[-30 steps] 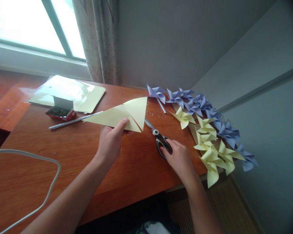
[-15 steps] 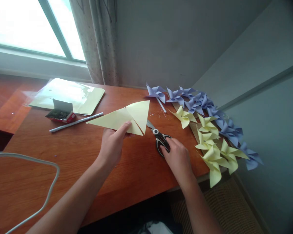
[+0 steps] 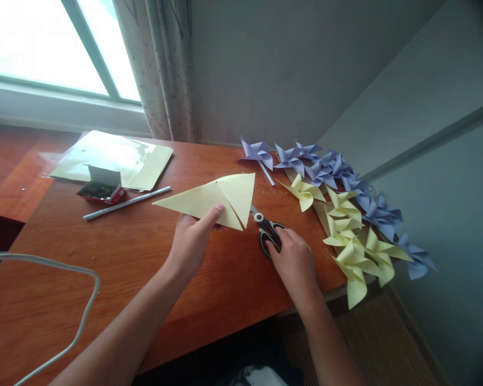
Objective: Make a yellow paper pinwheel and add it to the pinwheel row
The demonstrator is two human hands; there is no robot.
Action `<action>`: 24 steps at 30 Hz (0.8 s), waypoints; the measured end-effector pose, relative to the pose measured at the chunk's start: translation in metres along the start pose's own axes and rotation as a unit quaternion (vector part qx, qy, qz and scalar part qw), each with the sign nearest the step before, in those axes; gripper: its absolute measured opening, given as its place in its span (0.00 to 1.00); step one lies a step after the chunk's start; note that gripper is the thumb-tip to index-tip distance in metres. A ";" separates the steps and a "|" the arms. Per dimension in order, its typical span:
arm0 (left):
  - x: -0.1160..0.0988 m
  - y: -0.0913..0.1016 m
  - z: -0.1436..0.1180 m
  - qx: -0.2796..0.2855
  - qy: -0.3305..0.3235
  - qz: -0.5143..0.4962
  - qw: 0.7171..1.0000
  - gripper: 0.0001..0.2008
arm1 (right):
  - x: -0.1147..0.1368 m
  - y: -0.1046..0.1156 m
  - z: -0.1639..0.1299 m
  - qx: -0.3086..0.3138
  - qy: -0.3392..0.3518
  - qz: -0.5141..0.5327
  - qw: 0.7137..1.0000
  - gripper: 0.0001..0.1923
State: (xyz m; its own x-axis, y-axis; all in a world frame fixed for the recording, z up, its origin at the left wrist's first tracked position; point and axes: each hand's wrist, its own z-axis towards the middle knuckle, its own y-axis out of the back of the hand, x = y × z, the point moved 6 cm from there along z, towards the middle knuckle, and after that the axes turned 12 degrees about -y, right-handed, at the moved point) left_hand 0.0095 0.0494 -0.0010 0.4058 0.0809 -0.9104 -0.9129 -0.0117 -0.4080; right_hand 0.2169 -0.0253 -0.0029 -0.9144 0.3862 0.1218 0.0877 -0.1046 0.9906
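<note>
While your right hand (image 3: 292,260) rests on the black handles of the scissors (image 3: 268,233), fingers curled over them but not lifted, your left hand (image 3: 193,241) pinches the folded yellow paper (image 3: 221,198) just above the tabletop (image 3: 145,257). Its loose flap overhangs the blades; snatching the scissors up could nick it. Farther right, the yellow pinwheels (image 3: 354,246) crowd the tabletop's edge and could get knocked off.

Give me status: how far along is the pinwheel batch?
Done: a row of purple pinwheels and several yellow pinwheels lie at the table's right end. In hand: the left hand holds a folded yellow sheet; the right hand rests on the scissors, lying flat. Left: that sheet looks uncut, and more yellow paper waits by the window.
</note>
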 end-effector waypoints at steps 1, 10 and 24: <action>0.000 0.000 0.000 -0.001 0.001 0.000 1.000 0.10 | -0.001 0.000 -0.001 -0.004 0.001 0.006 1.000 0.14; 0.001 -0.001 -0.001 0.010 0.015 0.007 1.000 0.10 | -0.005 -0.002 -0.009 -0.037 0.040 0.089 0.995 0.13; 0.003 -0.007 -0.002 0.054 0.021 0.035 0.998 0.11 | 0.018 0.032 -0.002 -0.009 0.050 0.470 0.881 0.12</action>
State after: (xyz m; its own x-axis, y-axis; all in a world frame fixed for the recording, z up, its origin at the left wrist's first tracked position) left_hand 0.0169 0.0472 -0.0010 0.3407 0.0424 -0.9392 -0.9375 0.0909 -0.3359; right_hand 0.2027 -0.0237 0.0309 -0.4720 0.0388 0.8808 0.8190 -0.3504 0.4543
